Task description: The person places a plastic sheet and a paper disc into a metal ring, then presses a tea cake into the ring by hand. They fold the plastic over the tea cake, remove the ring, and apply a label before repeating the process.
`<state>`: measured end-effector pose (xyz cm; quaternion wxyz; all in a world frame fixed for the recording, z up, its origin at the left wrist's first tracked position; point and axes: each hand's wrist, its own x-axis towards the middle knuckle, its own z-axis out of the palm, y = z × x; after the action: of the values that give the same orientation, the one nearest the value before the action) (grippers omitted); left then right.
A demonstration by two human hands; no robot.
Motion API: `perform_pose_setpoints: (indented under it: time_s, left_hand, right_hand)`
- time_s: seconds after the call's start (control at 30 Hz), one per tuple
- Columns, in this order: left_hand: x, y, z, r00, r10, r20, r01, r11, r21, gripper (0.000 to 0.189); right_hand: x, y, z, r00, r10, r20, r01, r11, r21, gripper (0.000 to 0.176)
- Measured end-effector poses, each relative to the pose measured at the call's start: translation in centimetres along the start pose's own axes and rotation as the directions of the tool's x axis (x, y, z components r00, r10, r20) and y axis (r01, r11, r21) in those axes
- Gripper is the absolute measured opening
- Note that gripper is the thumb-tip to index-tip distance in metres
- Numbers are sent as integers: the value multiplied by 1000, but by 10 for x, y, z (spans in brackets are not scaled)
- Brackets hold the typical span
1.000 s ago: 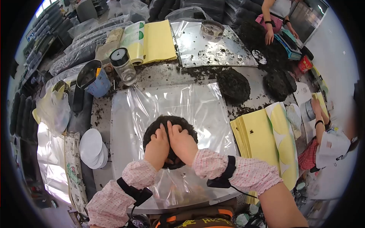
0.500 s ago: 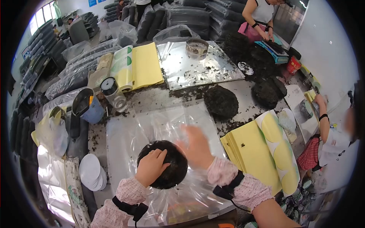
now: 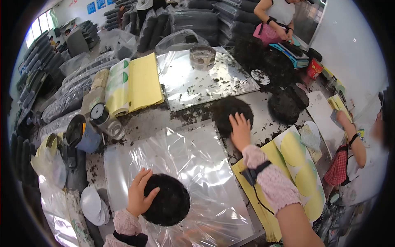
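Note:
A dark round cake of dried, seaweed-like material [image 3: 169,201] lies on clear plastic film [image 3: 205,177], over a pale board. My left hand [image 3: 140,193] is at the cake's left edge, its fingers spread and touching the side. Farther off to the right, a second dark round cake [image 3: 226,115] rests beside the board. My right hand [image 3: 240,131] lies on that cake's right edge with its fingers stretched over it. Whether its fingertips press in cannot be made out.
Yellow paper sheets [image 3: 255,177] lie right of the board. White discs [image 3: 92,203], a blue cup [image 3: 88,138] and a clear jar [image 3: 108,123] stand left. A metal sheet [image 3: 181,82] carries a clear ring [image 3: 202,57]. Co-workers are behind and at right, one near a blue scale [image 3: 290,55].
My right hand has moved from beside the near cake to the farther cake. My left hand has slid from the near cake's top to its left edge. The view has shifted slightly.

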<state>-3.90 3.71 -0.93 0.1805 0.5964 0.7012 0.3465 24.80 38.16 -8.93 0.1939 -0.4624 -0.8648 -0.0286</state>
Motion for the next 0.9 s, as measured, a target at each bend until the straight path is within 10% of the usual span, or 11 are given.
perform_pose_setpoints:
  time_s: [0.07,0.13,0.27,0.37,0.47,0.6,0.7,0.8,0.9]
  left_hand:
    - [-4,-14,-5,999,-37,29,40,991,-125,55]
    - [-6,-25,-8,986,-166,-2,140,842,-522,61]
    - [-24,-16,-14,963,-197,-183,-68,479,-875,69]
    - [-50,-25,-3,960,-215,-179,6,655,-756,54]
    - [-60,-12,0,975,-55,-217,19,986,-164,53]
    - [-64,-15,12,923,-121,-365,-27,926,-376,52]
    - [-69,-4,0,910,-34,-414,13,999,-52,45]
    - [-41,21,-17,857,499,131,-514,803,301,52]
    - [-26,21,-4,836,395,381,-500,833,236,67]
  right_hand:
    - [17,1,10,999,52,5,-52,995,84,72]
    - [12,-55,-64,984,-94,-154,140,936,324,69]
    - [-77,-171,-133,732,-576,-364,668,712,218,46]
    - [-170,-214,-129,667,-742,67,590,581,561,60]
    - [-162,-215,-147,639,-751,165,475,554,683,78]
    - [-125,-246,-128,697,-715,58,587,615,526,93]
    - [-133,-262,-108,672,-726,147,566,632,529,91]
    - [-137,-273,-103,651,-732,201,554,640,532,92]
    - [-138,-283,-90,644,-726,241,536,653,534,94]
